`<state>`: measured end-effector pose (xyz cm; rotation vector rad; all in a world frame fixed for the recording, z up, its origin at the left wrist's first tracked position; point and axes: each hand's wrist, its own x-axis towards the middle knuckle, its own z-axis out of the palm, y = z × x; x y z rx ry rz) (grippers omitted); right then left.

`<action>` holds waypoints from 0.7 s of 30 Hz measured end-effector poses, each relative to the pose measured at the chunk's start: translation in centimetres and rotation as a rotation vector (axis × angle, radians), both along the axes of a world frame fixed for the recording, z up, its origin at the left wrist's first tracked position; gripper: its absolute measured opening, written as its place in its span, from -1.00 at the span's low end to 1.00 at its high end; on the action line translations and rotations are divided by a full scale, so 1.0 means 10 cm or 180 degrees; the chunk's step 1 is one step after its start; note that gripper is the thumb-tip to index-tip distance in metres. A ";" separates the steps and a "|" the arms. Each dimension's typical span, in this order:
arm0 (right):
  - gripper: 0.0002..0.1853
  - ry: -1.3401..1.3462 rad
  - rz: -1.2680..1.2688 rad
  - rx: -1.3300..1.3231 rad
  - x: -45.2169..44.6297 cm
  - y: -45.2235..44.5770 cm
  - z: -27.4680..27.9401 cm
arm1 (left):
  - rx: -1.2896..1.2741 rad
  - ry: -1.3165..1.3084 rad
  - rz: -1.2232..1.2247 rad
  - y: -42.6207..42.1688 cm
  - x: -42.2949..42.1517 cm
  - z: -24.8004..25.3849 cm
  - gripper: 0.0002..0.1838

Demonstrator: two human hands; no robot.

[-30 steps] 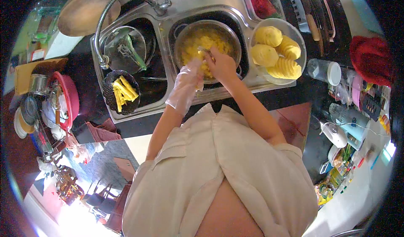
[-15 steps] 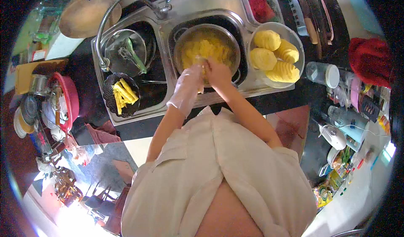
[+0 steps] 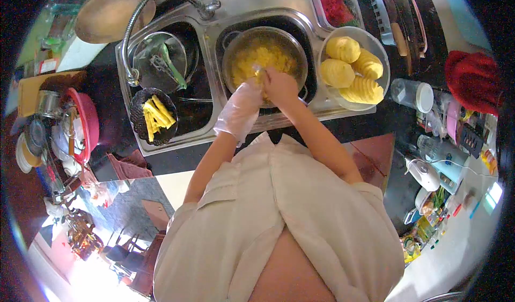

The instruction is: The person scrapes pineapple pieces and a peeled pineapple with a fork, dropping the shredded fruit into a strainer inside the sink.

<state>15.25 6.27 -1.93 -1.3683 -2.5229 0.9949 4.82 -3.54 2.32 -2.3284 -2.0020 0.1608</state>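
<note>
Meeting over pot (image 3: 302,60): left hand (image 3: 245,101), right hand (image 3: 281,89), grip unclear; faucet (image 3: 205,11), fruit bowl (image 3: 371,41) near.

Round silvery metal pot (image 3: 228,68) with loop handles — sitting mouth-up in right-hand basin of steel sink (image 3: 300,31). Inside, loose heap of bright yellow cut-up fruit chunks (image 3: 271,58), irregular bits, inner wall showing around them. Small pale-yellow piece (image 3: 259,75) held over near side of pot — mostly covered, can't make out exact shape.
</note>
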 end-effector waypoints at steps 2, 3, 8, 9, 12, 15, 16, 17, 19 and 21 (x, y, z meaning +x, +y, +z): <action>-0.74 0.0046 0.0084 0.0085 0.05 -0.18 -0.01 | 0.0233 -0.0016 -0.0379 0.09 -0.04 0.00 -0.79; -0.74 0.0096 0.0203 0.0177 0.04 -0.19 -0.04 | 0.0115 -0.0030 -0.0240 0.14 -0.06 -0.04 -0.81; -0.73 -0.0086 0.0055 0.0052 0.05 0.03 -0.05 | -0.0596 -0.0243 0.0272 -0.02 0.12 -0.32 -0.88; -0.73 -0.0156 0.0042 0.0130 0.01 0.08 -0.08 | -0.0319 -0.0602 0.0706 0.02 0.14 -0.37 -0.89; -0.78 -0.0310 0.0131 0.0100 0.05 0.04 0.09 | 0.0064 -0.0681 0.0762 0.09 0.05 -0.48 -0.90; -0.84 -0.0395 0.0299 0.0290 0.08 0.00 0.05 | -0.0049 -0.0756 0.0324 0.03 0.00 -0.44 -0.77; -0.84 -0.0393 0.0291 0.0293 0.08 -0.02 0.01 | -0.0111 -0.0913 0.0291 0.05 -0.01 -0.46 -0.70; -0.85 -0.0285 0.0230 0.0315 0.07 -0.07 -0.03 | -0.0175 -0.1070 0.0260 0.07 -0.02 -0.47 -0.63; -0.86 -0.0176 0.0177 0.0350 0.06 -0.11 -0.04 | -0.0252 -0.0851 0.0235 0.12 0.02 -0.57 -0.58; -0.82 -0.0072 0.0046 0.0057 0.06 -0.12 0.04 | -0.0083 -0.0954 0.0500 0.09 0.06 -0.66 -0.71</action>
